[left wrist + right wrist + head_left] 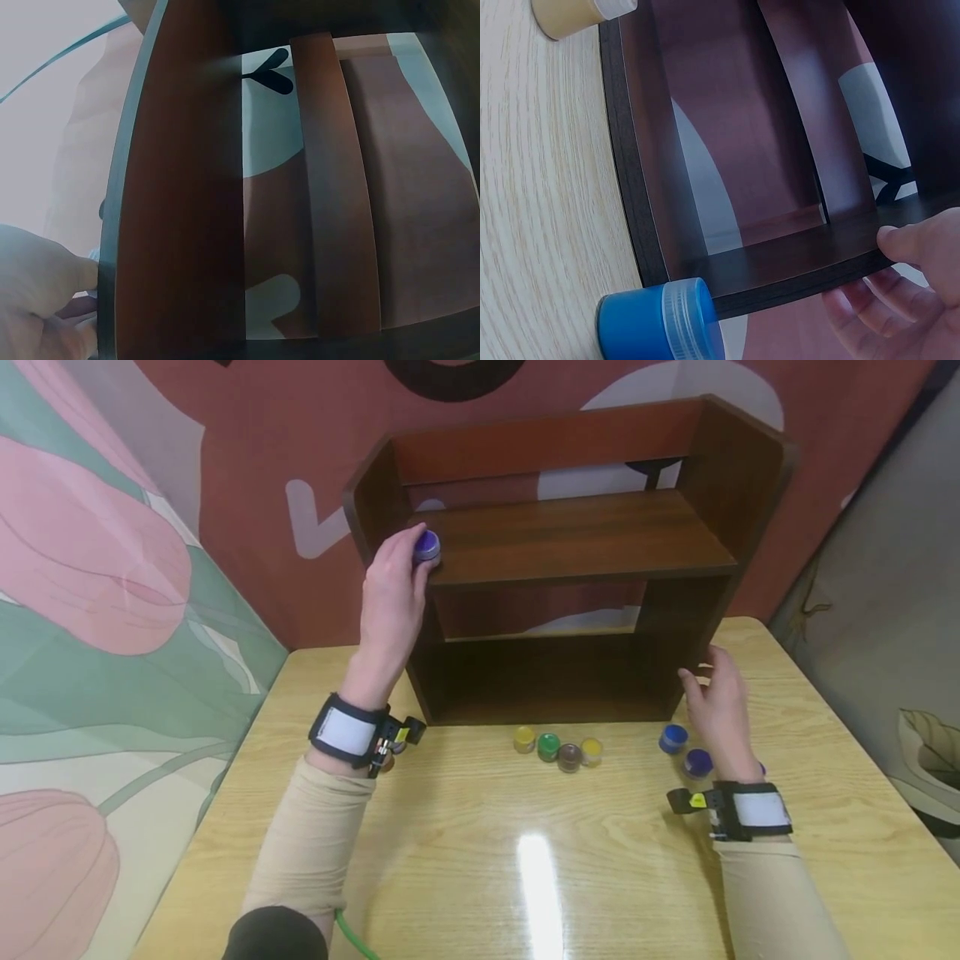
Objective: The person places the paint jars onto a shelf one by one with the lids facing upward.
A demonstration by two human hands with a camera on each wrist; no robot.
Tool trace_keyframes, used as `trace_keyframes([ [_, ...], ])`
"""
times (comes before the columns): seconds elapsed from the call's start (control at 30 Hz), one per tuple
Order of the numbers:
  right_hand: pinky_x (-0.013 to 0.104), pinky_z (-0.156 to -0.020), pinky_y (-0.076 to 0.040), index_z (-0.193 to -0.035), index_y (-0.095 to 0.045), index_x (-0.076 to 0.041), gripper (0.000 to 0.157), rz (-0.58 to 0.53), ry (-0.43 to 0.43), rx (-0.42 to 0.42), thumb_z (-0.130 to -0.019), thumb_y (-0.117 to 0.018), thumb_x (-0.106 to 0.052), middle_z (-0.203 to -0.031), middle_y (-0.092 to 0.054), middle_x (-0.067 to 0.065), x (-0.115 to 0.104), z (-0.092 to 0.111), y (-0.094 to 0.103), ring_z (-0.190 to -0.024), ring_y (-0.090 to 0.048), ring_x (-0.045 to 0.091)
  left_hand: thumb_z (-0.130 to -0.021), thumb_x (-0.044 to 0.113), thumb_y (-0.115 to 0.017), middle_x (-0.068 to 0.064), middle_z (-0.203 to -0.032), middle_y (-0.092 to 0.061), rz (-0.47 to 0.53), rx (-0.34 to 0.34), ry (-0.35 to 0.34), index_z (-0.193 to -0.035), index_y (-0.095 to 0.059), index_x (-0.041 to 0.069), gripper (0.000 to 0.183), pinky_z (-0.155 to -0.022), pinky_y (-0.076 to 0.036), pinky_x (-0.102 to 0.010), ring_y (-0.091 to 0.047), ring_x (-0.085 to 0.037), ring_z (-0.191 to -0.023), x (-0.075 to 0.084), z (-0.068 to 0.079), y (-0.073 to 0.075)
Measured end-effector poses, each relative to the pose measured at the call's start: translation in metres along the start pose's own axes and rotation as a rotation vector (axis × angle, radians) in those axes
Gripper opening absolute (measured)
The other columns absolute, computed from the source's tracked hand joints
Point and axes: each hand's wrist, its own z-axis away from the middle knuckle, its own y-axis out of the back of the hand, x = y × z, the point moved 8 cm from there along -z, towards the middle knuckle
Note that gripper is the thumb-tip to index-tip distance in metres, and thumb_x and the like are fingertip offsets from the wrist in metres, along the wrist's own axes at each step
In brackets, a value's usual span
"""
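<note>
At the left end of the upper board of a dark brown wooden shelf [570, 535], my left hand [392, 589] pinches a small paint jar with a purple lid [427, 545]. In the left wrist view the fingers [45, 277] are partly hidden behind the board's edge. My right hand [722, 710] holds the shelf's right side panel [802, 274], thumb at its front edge and fingers along the outside. Just below that hand stand a blue jar [673, 739] and a purple jar [698, 764]. Another purple jar is mostly hidden by the right wrist.
Yellow [524, 740], green [548, 747], brown [569, 757] and second yellow [592, 752] jars stand before the shelf on the wooden table [465, 843]. An orange-brown jar [387, 763] is partly covered by the left wrist strap. Patterned cloth hangs behind.
</note>
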Motion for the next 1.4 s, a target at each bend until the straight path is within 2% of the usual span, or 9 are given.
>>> trace_keyframes([
  [0.4, 0.061, -0.09, -0.05, -0.137, -0.043, 0.006, 0.044, 0.002, 0.004, 0.011, -0.099, -0.052, -0.015, -0.129, -0.052, 0.03, 0.0018, 0.0006, 0.0033, -0.114, -0.055, 0.047, -0.097, 0.014, -0.057, -0.016, -0.141, -0.056, -0.044, -0.04, 0.044, -0.141, -0.052, 0.005, 0.046, -0.112, -0.037, -0.032, -0.052, -0.027, -0.132, -0.0008, -0.0062, -0.0067],
  [1.0, 0.061, -0.093, -0.049, -0.141, -0.041, 0.003, 0.048, -0.004, -0.019, -0.006, -0.1, -0.051, -0.018, -0.131, -0.051, 0.029, 0.0032, 0.0003, 0.0049, -0.117, -0.053, 0.046, -0.097, 0.013, -0.056, -0.018, -0.142, -0.055, -0.061, -0.049, 0.059, -0.142, -0.051, 0.004, 0.046, -0.11, -0.04, -0.035, -0.052, -0.029, -0.132, 0.0013, -0.0075, -0.0097],
  [1.4, 0.061, -0.094, -0.048, -0.142, -0.041, 0.001, 0.049, 0.001, -0.033, -0.013, -0.1, -0.051, -0.022, -0.133, -0.05, 0.028, 0.0028, 0.0014, 0.0054, -0.119, -0.052, 0.044, -0.097, 0.012, -0.056, -0.019, -0.145, -0.052, -0.092, -0.08, 0.06, -0.144, -0.048, 0.002, 0.049, -0.109, -0.041, -0.038, -0.051, -0.03, -0.133, 0.003, -0.0081, -0.0096],
])
